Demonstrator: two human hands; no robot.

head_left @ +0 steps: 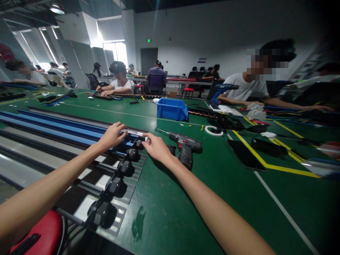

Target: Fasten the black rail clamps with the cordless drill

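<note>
Long blue and grey rails (pixel 66 132) lie side by side on the green table, with a row of black knobs (pixel 124 167) and slotted end plates at their right ends. My left hand (pixel 113 135) rests over the far rails near their ends, its fingers curved and apart. At the end of the farthest rails, my right hand (pixel 156 147) has its thumb and fingers pressed together beside the last black knob; what lies between them is too small to name. A black and red cordless drill (pixel 186 143) lies just right of my right hand.
Beyond the drill stands a blue bin (pixel 172 109). A white ring (pixel 214 130), a dark flat device (pixel 245 154) and wires lie to the right. A person (pixel 239 85) sits at the right; another (pixel 119 83) works across the table. A red stool (pixel 44 235) is at lower left.
</note>
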